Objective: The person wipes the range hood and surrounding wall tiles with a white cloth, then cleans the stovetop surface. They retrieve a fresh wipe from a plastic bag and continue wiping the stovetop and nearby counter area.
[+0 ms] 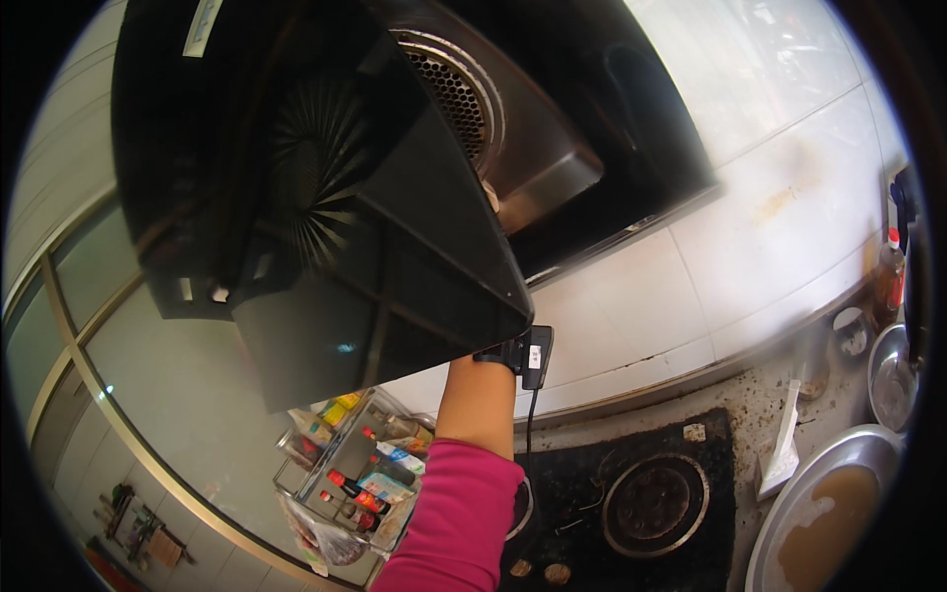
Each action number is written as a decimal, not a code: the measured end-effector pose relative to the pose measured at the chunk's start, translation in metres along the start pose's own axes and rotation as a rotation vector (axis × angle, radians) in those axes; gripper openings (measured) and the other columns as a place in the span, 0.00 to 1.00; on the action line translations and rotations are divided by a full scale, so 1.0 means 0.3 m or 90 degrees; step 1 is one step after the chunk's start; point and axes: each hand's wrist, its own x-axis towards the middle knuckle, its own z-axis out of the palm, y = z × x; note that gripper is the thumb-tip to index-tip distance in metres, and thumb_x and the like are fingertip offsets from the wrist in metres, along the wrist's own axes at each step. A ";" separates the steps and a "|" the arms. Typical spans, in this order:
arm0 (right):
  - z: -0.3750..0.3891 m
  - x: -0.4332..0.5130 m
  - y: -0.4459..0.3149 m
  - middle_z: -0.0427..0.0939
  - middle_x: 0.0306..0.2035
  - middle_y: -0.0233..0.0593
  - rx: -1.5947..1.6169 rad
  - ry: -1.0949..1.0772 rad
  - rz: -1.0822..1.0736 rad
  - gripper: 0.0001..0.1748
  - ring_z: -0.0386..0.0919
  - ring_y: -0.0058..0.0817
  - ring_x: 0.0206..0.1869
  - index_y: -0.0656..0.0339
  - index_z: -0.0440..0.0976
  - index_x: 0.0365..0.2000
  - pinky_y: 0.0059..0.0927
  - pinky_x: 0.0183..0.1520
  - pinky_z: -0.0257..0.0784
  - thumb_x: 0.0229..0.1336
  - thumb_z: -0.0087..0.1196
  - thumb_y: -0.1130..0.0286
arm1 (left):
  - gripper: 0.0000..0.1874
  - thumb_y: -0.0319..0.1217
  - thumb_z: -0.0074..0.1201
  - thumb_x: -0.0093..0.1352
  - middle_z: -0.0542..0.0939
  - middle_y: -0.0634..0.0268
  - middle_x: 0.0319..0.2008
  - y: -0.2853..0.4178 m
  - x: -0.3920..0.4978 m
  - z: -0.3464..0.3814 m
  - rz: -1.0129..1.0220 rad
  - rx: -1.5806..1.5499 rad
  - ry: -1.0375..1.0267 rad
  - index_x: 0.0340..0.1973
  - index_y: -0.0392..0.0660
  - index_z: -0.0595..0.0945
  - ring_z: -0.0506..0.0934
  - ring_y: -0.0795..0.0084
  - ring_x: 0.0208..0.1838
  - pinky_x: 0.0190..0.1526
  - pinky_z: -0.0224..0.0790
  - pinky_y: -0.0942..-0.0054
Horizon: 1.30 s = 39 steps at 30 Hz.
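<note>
My left arm in a pink sleeve reaches up from the bottom, with a black device strapped at the wrist. Most of my left hand (490, 197) is hidden behind a glossy black panel (436, 288) of a range hood; only a sliver of skin shows at the panel's edge. Whether the fingers grip it cannot be told. Beyond that edge, the hood's dark metal recess (551, 174) holds a round honeycomb-mesh filter (451, 96). A cable (530, 422) hangs from the wrist device. My right hand is out of view.
Below are a black gas hob (562, 473) with a round burner (655, 505), a metal basin (773, 540) of brownish liquid and a white object (780, 462). A wire rack (325, 462) with bottles and packets stands lower left, near a framed glass partition (170, 414). White tiles (629, 311) line the wall.
</note>
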 end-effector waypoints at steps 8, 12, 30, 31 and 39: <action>-0.008 0.001 0.011 0.80 0.33 0.45 -0.003 -0.003 0.005 0.20 0.79 0.30 0.32 0.69 0.75 0.41 0.27 0.33 0.71 0.64 0.49 0.58 | 0.12 0.32 0.55 0.64 0.81 0.60 0.45 0.039 -0.088 -0.038 0.164 0.127 -0.103 0.43 0.44 0.82 0.77 0.64 0.50 0.54 0.67 0.69; -0.005 -0.007 0.015 0.81 0.32 0.45 -0.002 0.000 0.006 0.20 0.79 0.30 0.32 0.68 0.75 0.41 0.27 0.33 0.71 0.64 0.49 0.58 | 0.13 0.29 0.56 0.64 0.78 0.60 0.49 0.143 -0.090 -0.036 0.240 0.012 -0.083 0.45 0.45 0.79 0.75 0.67 0.53 0.56 0.65 0.69; -0.021 -0.029 0.032 0.81 0.32 0.45 -0.019 -0.005 0.013 0.20 0.79 0.30 0.32 0.68 0.75 0.41 0.27 0.33 0.71 0.64 0.49 0.58 | 0.21 0.24 0.53 0.66 0.75 0.61 0.47 0.009 -0.029 -0.029 0.292 0.155 -0.217 0.54 0.55 0.76 0.74 0.60 0.51 0.53 0.68 0.65; -0.025 -0.031 0.038 0.81 0.32 0.45 -0.022 -0.007 0.012 0.20 0.79 0.30 0.32 0.68 0.75 0.41 0.27 0.33 0.71 0.64 0.49 0.58 | 0.26 0.20 0.52 0.63 0.73 0.61 0.49 -0.026 -0.029 -0.049 0.349 0.246 -0.199 0.56 0.58 0.75 0.74 0.59 0.53 0.55 0.68 0.64; 0.060 -0.138 0.018 0.81 0.32 0.45 -0.192 -0.174 0.083 0.20 0.79 0.30 0.31 0.68 0.75 0.41 0.27 0.33 0.71 0.64 0.49 0.58 | 0.24 0.26 0.46 0.71 0.70 0.62 0.56 -0.180 -0.038 -0.174 -0.293 -0.369 -0.216 0.63 0.51 0.68 0.72 0.63 0.58 0.58 0.66 0.67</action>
